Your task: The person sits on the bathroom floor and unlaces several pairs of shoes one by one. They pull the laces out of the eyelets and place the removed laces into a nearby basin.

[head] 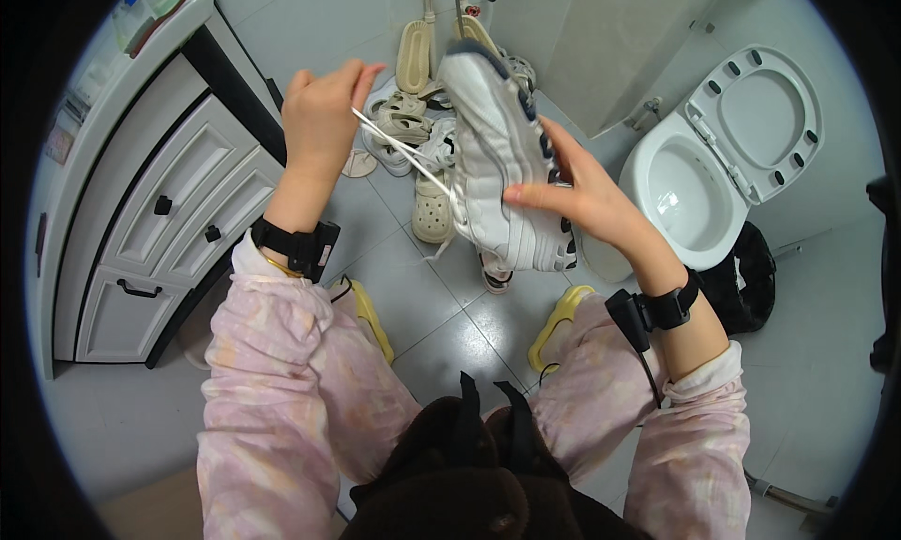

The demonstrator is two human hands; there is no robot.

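Note:
My right hand [588, 181] grips a white sneaker [486, 153] with dark trim, its thumb on the side panel and its other fingers partly hidden behind the sole. Up and to the left of it, my left hand [320, 111] is closed on white shoelaces [405, 148], which stretch taut to the lower left edge of the sneaker. A loose lace end dangles under the shoe. Below the sneaker, part of another shoe [497, 279] shows on the tiled floor [415, 272].
Clogs [431, 209], sandals and beige slippers [413, 58] crowd the floor by the far wall. A white cabinet [169, 195] stands left. A toilet [693, 195] with raised seat and a black-bagged bin [746, 283] stand right. Yellow slippers [373, 322] are on my feet.

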